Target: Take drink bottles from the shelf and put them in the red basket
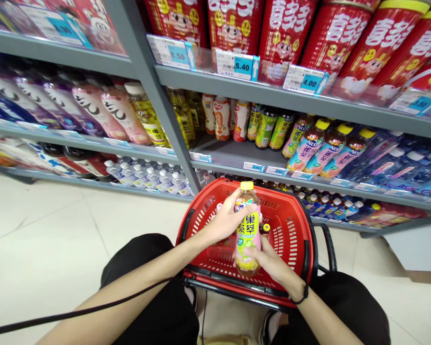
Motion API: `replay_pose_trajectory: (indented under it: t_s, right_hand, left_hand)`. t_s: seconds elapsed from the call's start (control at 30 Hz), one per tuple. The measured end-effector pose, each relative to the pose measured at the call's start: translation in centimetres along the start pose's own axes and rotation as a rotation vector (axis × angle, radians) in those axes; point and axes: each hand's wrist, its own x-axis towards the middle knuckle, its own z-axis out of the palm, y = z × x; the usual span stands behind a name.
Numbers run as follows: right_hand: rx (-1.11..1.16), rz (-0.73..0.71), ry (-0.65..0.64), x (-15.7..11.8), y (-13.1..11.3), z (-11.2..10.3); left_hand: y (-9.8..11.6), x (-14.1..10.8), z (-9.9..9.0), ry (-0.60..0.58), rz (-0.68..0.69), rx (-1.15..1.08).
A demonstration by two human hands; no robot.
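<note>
Both my hands are closed around a bottle of iced tea (248,230) with a yellow cap and a pink, yellow and green label. It is upright above a red shopping basket (298,230). My left hand (228,215) grips the upper part near the neck, thumb across the label. Lower down, my right hand (267,258) holds the bottle from the right side, thumb on the label. A small dark bottle with a yellow cap (266,229) shows in the basket beside the tea. Other things in the basket are mostly hidden behind my hands.
Shelves of drinks (230,155) stand in front, with more tea bottles (311,143) on the middle shelf. Red cans (233,26) line the shelf above. A grey upright post (154,91) divides the shelving. My knees flank the basket, and a black cable (93,306) crosses my left arm.
</note>
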Motion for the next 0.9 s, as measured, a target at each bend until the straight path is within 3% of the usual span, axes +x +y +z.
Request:
replay_pose_trajectory:
  t_s: [0.9]
  right_hand:
    - [-0.005, 0.007, 0.002, 0.15, -0.04, -0.17]
  left_hand:
    - [0.63, 0.13, 0.39, -0.018, 0.042, -0.004]
